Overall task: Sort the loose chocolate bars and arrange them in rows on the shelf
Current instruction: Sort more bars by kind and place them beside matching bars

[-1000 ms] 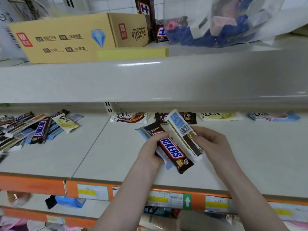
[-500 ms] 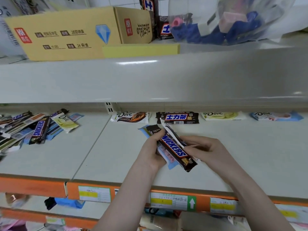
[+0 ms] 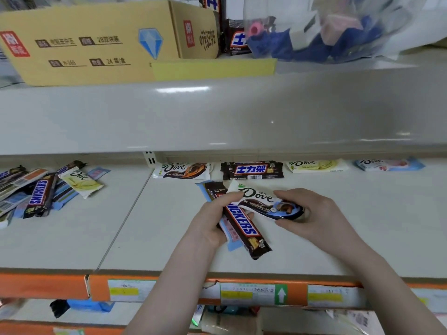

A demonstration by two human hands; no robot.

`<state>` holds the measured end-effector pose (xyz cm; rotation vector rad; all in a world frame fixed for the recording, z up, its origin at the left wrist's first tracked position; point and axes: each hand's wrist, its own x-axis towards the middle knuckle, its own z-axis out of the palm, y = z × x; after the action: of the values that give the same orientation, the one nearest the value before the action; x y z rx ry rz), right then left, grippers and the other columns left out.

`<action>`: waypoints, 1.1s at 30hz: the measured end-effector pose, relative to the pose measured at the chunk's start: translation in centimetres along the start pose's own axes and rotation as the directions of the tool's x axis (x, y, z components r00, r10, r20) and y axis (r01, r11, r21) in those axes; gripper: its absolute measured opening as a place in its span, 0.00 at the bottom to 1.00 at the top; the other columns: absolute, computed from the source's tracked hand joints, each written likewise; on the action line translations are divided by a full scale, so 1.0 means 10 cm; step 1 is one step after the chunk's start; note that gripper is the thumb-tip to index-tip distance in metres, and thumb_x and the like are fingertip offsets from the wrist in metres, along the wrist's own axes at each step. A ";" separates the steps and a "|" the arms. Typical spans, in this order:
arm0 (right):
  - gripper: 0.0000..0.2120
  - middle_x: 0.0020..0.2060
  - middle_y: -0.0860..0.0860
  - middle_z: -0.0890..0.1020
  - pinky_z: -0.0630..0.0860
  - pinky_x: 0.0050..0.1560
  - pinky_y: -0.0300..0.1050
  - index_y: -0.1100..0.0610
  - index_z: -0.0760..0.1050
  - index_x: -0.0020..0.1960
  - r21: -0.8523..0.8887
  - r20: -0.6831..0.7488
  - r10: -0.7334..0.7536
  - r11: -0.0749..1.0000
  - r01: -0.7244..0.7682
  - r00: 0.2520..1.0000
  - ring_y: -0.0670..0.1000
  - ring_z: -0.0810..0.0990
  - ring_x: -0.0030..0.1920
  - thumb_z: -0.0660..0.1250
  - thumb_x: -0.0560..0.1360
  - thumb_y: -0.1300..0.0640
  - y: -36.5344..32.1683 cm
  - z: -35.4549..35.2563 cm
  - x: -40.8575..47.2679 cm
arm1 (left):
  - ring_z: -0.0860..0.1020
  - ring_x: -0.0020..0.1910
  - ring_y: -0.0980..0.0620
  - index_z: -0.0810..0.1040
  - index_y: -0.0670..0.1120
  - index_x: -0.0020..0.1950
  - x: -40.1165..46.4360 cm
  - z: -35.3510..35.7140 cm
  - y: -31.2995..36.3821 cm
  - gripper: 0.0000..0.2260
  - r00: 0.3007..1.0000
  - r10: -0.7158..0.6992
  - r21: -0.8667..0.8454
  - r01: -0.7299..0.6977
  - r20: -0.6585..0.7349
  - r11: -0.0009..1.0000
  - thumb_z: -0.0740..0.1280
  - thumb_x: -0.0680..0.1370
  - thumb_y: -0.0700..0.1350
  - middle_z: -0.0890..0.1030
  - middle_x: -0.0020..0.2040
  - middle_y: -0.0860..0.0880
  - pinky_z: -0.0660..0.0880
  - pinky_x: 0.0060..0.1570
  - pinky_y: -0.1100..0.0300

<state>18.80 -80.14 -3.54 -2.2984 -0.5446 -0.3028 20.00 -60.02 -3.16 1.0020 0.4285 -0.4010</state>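
Observation:
My left hand [image 3: 212, 221] grips a brown Snickers bar [image 3: 244, 228] stacked on a light blue bar [image 3: 232, 238], over the middle of the grey shelf [image 3: 362, 226]. My right hand [image 3: 312, 213] holds a white and blue Dove bar [image 3: 266, 201], face up, touching the Snickers. Along the back of the shelf lie a brown Dove bar [image 3: 183, 170], a dark Snickers bar with Chinese lettering [image 3: 251, 170], a yellow Dove bar [image 3: 316, 165] and a pink-and-blue Dove bar [image 3: 387, 164]. A loose pile of bars [image 3: 43, 192] lies at the far left.
The upper shelf [image 3: 217, 112] overhangs the back row. On it stand a yellow cardboard box [image 3: 96, 42], dark bars [image 3: 237, 37] and a clear bag of wrapped items [image 3: 326, 32]. An orange price rail [image 3: 169, 288] runs along the front edge.
The bar in my right hand has been turned over from its barcode side to its Dove face, and lowered flatter beside the Snickers. My left hand has stayed in place.

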 end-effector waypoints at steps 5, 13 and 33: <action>0.23 0.49 0.49 0.81 0.73 0.48 0.35 0.56 0.78 0.59 -0.206 -0.010 -0.069 0.976 0.066 0.998 0.48 0.79 0.47 0.76 0.65 0.56 0.11 -0.13 -0.04 | 0.81 0.26 0.47 0.76 0.38 0.44 0.04 0.13 -0.04 0.05 1.000 -0.017 0.012 0.017 0.010 1.000 0.70 0.70 0.35 0.83 0.32 0.40 0.79 0.27 0.57; 0.20 0.45 0.54 0.84 0.78 0.46 0.47 0.60 0.81 0.52 -0.376 0.031 -0.135 0.916 0.137 0.990 0.56 0.82 0.44 0.78 0.61 0.60 0.74 -0.79 -0.22 | 0.80 0.25 0.45 0.75 0.37 0.45 0.17 0.83 -0.43 0.06 0.999 -0.043 0.064 0.044 -0.020 0.997 0.69 0.71 0.35 0.81 0.29 0.40 0.78 0.25 0.56; 0.21 0.43 0.54 0.83 0.78 0.40 0.48 0.59 0.80 0.52 -0.421 0.118 -0.341 0.833 0.358 0.933 0.58 0.82 0.42 0.76 0.59 0.61 2.14 -1.96 -0.28 | 0.79 0.23 0.46 0.72 0.38 0.46 0.49 2.38 -1.24 0.04 0.990 0.032 0.058 -0.024 -0.137 0.998 0.67 0.74 0.35 0.76 0.35 0.39 0.78 0.26 0.57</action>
<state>25.30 -108.54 -4.08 -2.6289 -1.0099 -0.6141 21.66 -87.28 -3.42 1.0935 0.5296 -0.3206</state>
